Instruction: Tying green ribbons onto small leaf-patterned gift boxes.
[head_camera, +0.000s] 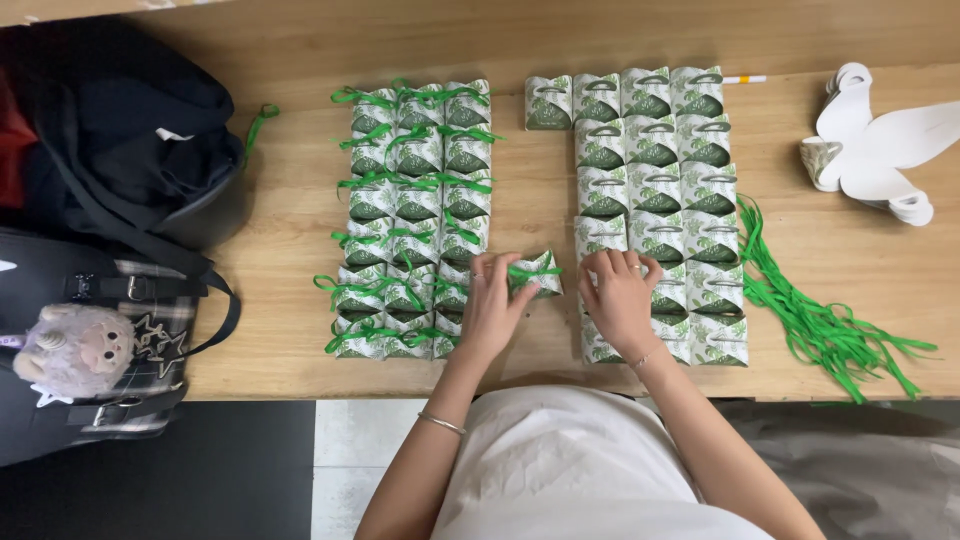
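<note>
Holding one small green-and-white folded box (536, 275) with a green ribbon across its top, left hand (493, 308) closed on its near side, fingers (484, 268) curled around it, at the middle of the wooden table (290, 210) between two blocks of boxes. Right hand (618, 295) resting on the near-left corner of the untied block (655, 190), fingers bent down onto a box there; whether pinching or only touching, cannot tell. Done, by the look of it: ribboned block (410, 220) to the left, several rows deep, every box carrying a green bow. Left to do, apparently: the untied block on the right, roughly as large, no ribbons showing. Supply: loose green ribbons (820, 310) heaped at the right edge; flat white box blanks (880, 150) at far right. Also present: dark bags (110, 150) at left, one with a plush toy charm (75, 350). Progress judged about halfway.
</note>
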